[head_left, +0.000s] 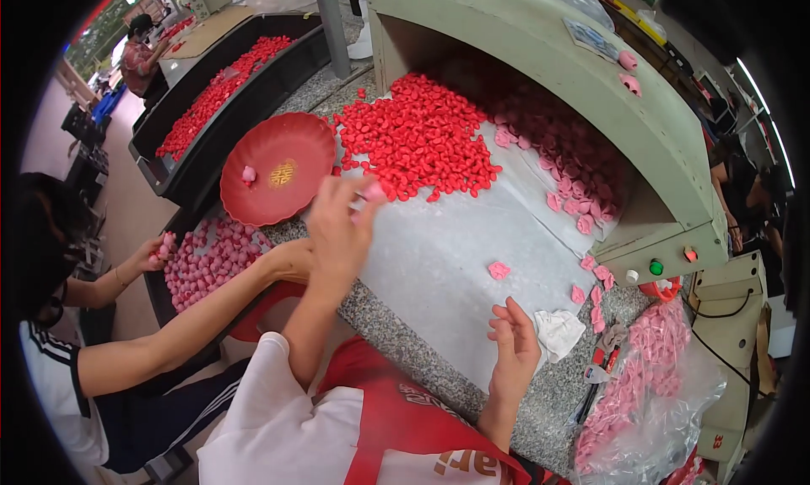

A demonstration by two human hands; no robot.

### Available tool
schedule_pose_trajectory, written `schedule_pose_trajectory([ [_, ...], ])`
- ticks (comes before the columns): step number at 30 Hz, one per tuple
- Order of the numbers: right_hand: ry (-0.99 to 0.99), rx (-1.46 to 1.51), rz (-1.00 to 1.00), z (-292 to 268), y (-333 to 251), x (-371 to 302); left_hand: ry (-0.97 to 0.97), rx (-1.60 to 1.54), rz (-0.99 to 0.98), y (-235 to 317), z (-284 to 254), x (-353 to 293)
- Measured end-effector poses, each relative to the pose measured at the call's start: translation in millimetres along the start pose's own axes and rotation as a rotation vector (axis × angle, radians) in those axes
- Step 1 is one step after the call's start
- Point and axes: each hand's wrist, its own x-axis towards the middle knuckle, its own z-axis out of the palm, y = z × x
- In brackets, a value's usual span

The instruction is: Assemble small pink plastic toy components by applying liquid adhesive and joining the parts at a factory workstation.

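My left hand [337, 232] is raised over the left edge of the white sheet [422, 266], its fingertips pinching a small pink rubbery-looking piece [374, 193]. Just beyond it lies a heap of small glossy red pieces [418, 135]. To its left is a red scalloped plate [295, 139] with a gold emblem and one pink-and-white ball [248, 175] on it. My right hand [515, 346] hovers over the sheet with fingers apart, holding nothing, beside a crumpled white cloth [558, 333]. A flat pink piece [499, 270] rests on the sheet above that hand.
A pale green hooded machine [540, 21] arches over the heap and more pink pieces [582, 207]. At right are pliers [601, 367] and a plastic bag of pink pieces [650, 375]. A co-worker's arm [186, 337] reaches in from the left, by a tray of pink-and-white balls [211, 266].
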Motion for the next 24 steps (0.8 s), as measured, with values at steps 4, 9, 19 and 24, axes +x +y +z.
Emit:
schedule_pose_trajectory([
  [4, -0.056, -0.016, 0.039, 1, 1, -1, 0.179, 0.401, 0.044, -44, -23, 32],
  [9, -0.059, -0.042, 0.031, -3, 1, -4, 0.269, 0.347, -0.035, -36, -37, 36],
  [19, -0.092, -0.079, 0.005, -6, 0, -5, -0.123, 0.535, 0.126, -63, -30, -24],
  [24, -0.103, -0.141, -0.044, -8, 3, -7, -0.312, 0.351, -0.094, -65, -21, -43],
])
